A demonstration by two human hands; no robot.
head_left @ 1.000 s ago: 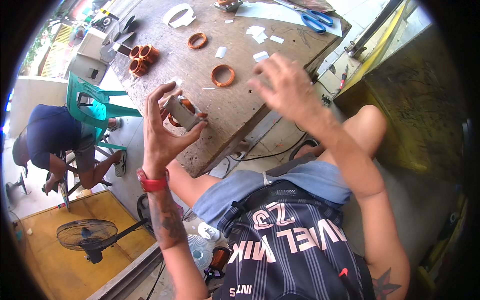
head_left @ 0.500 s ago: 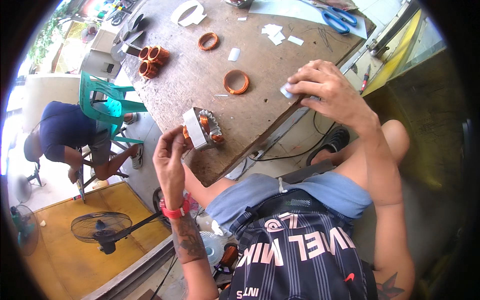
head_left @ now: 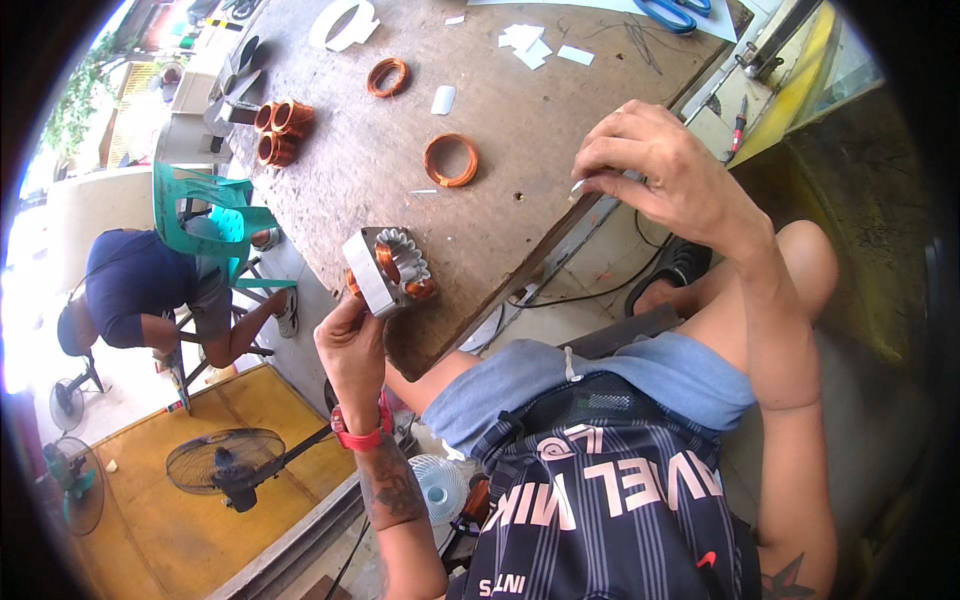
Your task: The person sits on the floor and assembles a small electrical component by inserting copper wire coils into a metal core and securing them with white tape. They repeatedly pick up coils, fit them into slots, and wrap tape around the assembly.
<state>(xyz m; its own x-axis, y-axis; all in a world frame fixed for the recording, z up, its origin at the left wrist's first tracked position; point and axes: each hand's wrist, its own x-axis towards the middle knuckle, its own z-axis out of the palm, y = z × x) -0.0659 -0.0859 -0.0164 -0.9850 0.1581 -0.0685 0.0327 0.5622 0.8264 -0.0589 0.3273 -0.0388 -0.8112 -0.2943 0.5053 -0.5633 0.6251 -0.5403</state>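
Observation:
At the near left corner of the wooden table sits a metal motor stator (head_left: 368,275), its inner slots lined with white paper and copper winding showing in places. The fingers of my left hand (head_left: 352,350) are closed on its near lower edge. Over the table's right edge, my right hand (head_left: 660,175) pinches a small white slip (head_left: 578,187) between thumb and fingers, mostly hidden by the fingertips. A loose copper wire coil (head_left: 451,160) lies flat between my hands, with a thin white sliver (head_left: 423,192) near it.
On the table (head_left: 330,190) are another copper coil (head_left: 387,77), stacked coils (head_left: 284,130), white paper pieces (head_left: 525,42), a white ring-shaped strip (head_left: 345,22) and blue-handled scissors (head_left: 675,12). At left are a person (head_left: 140,285), a green chair (head_left: 205,215) and a fan (head_left: 228,465).
The stator has turned a little, and my left fingers now grip its lower edge. My right hand has tilted, leaving less of the white slip showing. The whole view has shifted slightly.

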